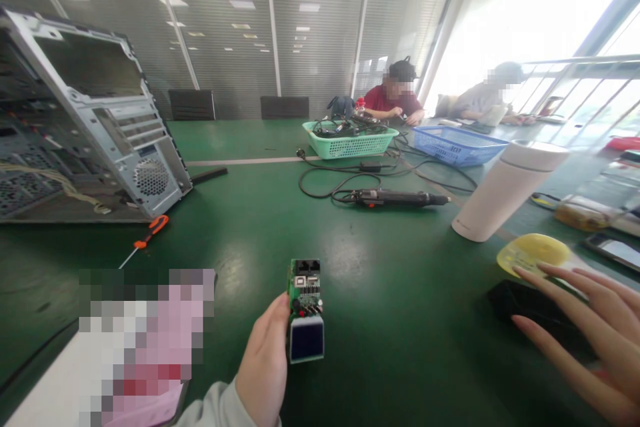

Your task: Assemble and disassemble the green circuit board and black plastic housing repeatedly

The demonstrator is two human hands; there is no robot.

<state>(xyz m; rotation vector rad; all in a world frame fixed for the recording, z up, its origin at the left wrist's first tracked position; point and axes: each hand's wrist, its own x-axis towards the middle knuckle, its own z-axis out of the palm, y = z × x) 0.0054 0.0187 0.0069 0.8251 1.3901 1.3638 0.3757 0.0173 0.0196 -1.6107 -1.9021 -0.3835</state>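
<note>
My left hand (265,353) grips a small circuit board module (307,300) by its left side, near the front middle of the table. The module has a dark square display at its near end and two black jack sockets at its far end. At the right edge my right hand (595,327) is spread, fingers apart, over a black object (540,313) on the table. Whether the fingers touch that object I cannot tell, and its kind is partly hidden. Just beyond lies a yellow dish-like item (535,253).
A metal computer case (145,147) stands at left, an orange-handled screwdriver (150,233) beside it. A corded electric screwdriver (400,198), a green basket (350,143) of cables, a blue basket (457,147) and a pale tumbler (505,193) lie ahead. Two people sit at the far side.
</note>
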